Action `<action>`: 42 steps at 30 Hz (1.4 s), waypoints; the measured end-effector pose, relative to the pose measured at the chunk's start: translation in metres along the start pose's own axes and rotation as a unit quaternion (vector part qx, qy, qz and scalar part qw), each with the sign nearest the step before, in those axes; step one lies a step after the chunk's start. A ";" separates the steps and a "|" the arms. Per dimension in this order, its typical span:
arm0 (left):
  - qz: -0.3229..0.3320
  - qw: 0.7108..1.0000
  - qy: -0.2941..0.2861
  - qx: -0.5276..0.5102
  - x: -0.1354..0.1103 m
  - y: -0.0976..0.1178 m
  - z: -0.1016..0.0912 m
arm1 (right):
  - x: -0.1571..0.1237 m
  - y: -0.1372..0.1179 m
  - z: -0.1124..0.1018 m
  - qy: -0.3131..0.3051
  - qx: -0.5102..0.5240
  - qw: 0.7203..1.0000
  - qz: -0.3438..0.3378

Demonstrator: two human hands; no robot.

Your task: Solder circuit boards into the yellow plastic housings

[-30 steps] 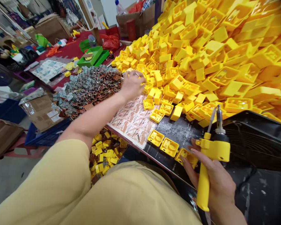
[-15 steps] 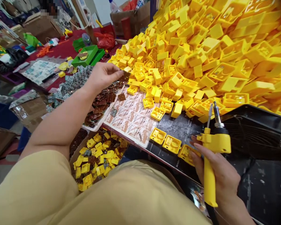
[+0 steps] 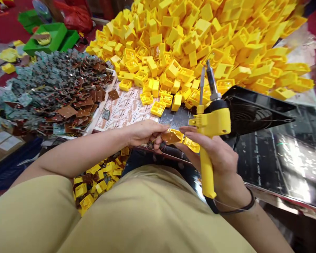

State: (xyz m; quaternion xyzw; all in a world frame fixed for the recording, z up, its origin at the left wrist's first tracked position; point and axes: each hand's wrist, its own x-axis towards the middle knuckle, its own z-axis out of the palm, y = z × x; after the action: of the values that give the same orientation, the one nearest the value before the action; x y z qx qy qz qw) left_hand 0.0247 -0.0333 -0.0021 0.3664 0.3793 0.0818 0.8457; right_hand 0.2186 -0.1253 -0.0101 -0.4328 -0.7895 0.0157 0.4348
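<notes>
My left hand [image 3: 150, 135] pinches a small brown circuit board [image 3: 171, 138] at the front edge of the bench. A small round dark part [image 3: 150, 144] on a wire hangs by its fingers. In my right hand [image 3: 213, 151] is a yellow soldering gun [image 3: 210, 123], held upright with its metal tip and feed tube pointing up. The thumb and index finger of that hand reach toward the board; whether they touch it I cannot tell. Just behind and under the board lie yellow plastic housings [image 3: 191, 144], open side up, partly hidden by the hands.
A large heap of yellow housings [image 3: 173, 42] covers the back. Piled circuit boards [image 3: 55, 88] lie at left, near green trays [image 3: 48, 37]. A black fan [image 3: 255, 112] stands at right. Below the bench edge is a box of yellow housings [image 3: 102, 181].
My left hand has come from the board pile to the bench front with a circuit board. My right hand has drawn closer to it with the soldering gun, and the view has shifted.
</notes>
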 end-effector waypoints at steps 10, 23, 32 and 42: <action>0.134 0.972 0.073 0.176 -0.016 -0.017 -0.011 | -0.002 -0.015 0.016 0.074 0.078 0.984 0.142; 0.555 0.754 0.235 0.261 0.010 -0.045 0.015 | -0.006 -0.015 0.037 0.143 0.177 0.948 0.222; 0.394 0.887 0.195 0.138 -0.025 -0.007 -0.008 | -0.012 0.001 0.033 0.041 0.060 0.983 0.167; 0.265 0.775 0.220 0.530 -0.015 -0.008 -0.045 | -0.001 0.028 0.056 -0.133 -0.028 0.991 0.006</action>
State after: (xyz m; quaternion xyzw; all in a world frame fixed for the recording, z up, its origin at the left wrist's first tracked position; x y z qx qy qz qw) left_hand -0.0178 -0.0200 -0.0186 0.8144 0.4264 0.1677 0.3561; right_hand 0.1991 -0.0887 -0.0566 -0.4433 -0.8380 0.0540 0.3134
